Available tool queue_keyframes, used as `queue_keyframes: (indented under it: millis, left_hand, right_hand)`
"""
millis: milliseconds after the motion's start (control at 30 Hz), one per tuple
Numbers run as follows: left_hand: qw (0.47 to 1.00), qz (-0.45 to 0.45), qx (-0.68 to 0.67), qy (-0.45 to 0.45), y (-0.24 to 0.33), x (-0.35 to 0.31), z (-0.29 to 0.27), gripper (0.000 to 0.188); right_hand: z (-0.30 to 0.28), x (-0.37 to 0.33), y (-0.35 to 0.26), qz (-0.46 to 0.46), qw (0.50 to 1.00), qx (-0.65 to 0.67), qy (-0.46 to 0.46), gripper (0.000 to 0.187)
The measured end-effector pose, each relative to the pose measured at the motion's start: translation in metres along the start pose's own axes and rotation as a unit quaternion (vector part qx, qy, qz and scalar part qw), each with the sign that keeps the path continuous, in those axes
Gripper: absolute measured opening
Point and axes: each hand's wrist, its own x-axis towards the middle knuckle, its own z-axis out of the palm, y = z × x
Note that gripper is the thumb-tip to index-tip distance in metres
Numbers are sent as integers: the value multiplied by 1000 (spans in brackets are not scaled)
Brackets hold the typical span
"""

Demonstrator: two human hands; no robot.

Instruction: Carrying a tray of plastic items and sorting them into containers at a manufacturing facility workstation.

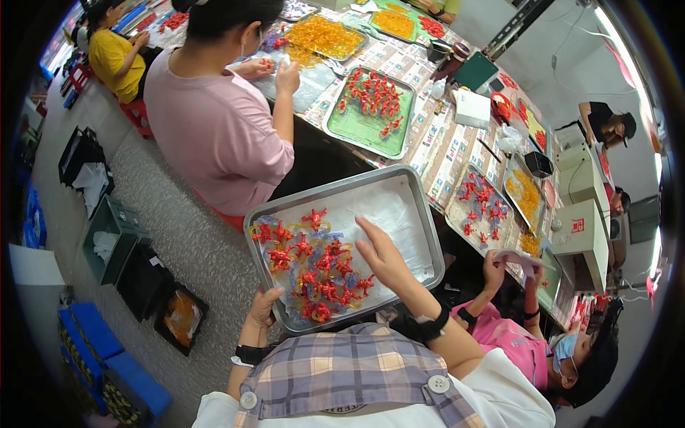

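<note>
A metal tray (433,246) with a pale sheet (389,207) on its bottom is tilted in front of my body. On its left side lies a heap of small plastic toy parts (325,267), glossy red with clear bluish and yellow pieces. My left hand (265,307) grips the near left rim, thumb over the edge. Above the sheet, just right of the heap, my right hand (383,255) is stretched out with fingers spread and nothing in it. Whether its fingertips touch the sheet I cannot tell.
Ahead, a long worktable (435,153) carries a green-bottomed tray (357,132) of red parts and another tray (457,207) of them. A person in pink (214,135) sits at left; another person (517,342) works at right. Crates (118,235) and blue seats (118,364) stand on the floor.
</note>
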Motion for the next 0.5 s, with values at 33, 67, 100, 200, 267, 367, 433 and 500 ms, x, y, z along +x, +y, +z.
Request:
queue_keyframes:
  millis: [33,67,100,200,267,367,433,500]
  left_hand:
    - [1000,4,-11,-5,1,4,2,56]
    - [1000,-2,-8,-9,1,7,3,56]
    - [1000,-5,-12,-14,0,11,6,55]
    - [1000,-10,-1,-14,-4,22,18,54]
    - [1000,-11,13,-10,-6,28,23,53]
    - [999,-42,-20,-26,-6,33,21,58]
    - [997,-73,-5,-21,-5,30,18,58]
    - [999,-46,14,-15,-5,27,19,54]
  right_hand:
    - [-2,-13,-1,15,999,-43,-7,51]
    - [0,-22,-7,72,993,-86,-29,53]
    - [8,-29,-9,79,993,-86,-21,53]
    - [31,-37,-14,66,995,-73,-36,61]
    - [33,-39,-12,1,996,-67,-52,67]
    - [25,-44,-15,-25,995,-33,-91,69]
    - [2,-34,-18,33,990,68,-116,59]
    - [-15,-21,-20,64,995,-4,-75,57]
